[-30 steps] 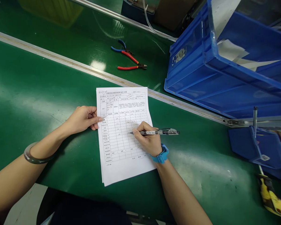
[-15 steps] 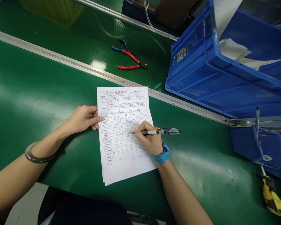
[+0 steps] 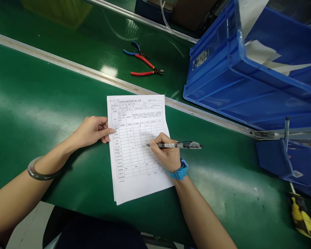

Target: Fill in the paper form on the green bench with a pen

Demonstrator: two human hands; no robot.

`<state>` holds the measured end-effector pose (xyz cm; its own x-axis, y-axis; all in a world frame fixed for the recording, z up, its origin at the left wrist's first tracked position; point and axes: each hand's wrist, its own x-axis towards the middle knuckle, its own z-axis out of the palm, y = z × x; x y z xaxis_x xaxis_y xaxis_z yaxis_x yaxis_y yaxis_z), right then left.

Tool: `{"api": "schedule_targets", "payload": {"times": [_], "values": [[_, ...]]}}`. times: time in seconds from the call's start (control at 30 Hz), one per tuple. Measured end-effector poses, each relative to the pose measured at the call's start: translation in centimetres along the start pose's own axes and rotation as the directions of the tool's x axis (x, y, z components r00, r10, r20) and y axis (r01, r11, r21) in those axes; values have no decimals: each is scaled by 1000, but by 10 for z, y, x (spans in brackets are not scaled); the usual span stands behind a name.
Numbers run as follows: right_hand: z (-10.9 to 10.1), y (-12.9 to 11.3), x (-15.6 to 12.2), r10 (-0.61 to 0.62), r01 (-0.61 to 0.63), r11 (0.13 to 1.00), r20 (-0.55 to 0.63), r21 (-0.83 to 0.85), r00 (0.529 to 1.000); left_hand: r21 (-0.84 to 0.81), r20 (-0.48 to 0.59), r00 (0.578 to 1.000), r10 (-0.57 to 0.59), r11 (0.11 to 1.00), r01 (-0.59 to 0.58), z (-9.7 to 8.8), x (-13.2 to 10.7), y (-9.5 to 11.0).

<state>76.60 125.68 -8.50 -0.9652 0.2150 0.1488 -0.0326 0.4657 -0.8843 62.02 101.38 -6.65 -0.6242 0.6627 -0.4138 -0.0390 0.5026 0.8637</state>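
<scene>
A printed form (image 3: 134, 188) with a table and handwritten entries lies on the green workbench (image 3: 75, 186); more sheets seem to lie beneath it. My left hand (image 3: 93, 130) pinches the form's left edge, thumb on top and the other fingers partly under the paper. In my right hand (image 3: 167, 152) is a pen (image 3: 189, 145) with a clear cap or grip end, held in a writing grip. Its tip is at a cell in the middle of the table, beside small handwriting. The right hand rests on the form's right side.
Beyond the metal rail (image 3: 75, 67) lie red-handled cutters (image 3: 145, 67) and a blue-handled tool (image 3: 134, 50). A large blue crate (image 3: 212, 72) with papers stands at upper right. Small blue bins (image 3: 272, 160) and a yellow-black screwdriver handle (image 3: 302, 218) are at the right.
My right hand and the pen have shifted slightly to the right, with a bit more handwriting visible near the tip. The left hand stays on the form's edge.
</scene>
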Motion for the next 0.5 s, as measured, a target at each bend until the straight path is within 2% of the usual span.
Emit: {"api": "schedule_targets", "payload": {"times": [0.5], "values": [[0,0,-1,-3,4,1000,29,-14,1000,6,3,1000,2,1000,-2,-1,-1,0]]}}
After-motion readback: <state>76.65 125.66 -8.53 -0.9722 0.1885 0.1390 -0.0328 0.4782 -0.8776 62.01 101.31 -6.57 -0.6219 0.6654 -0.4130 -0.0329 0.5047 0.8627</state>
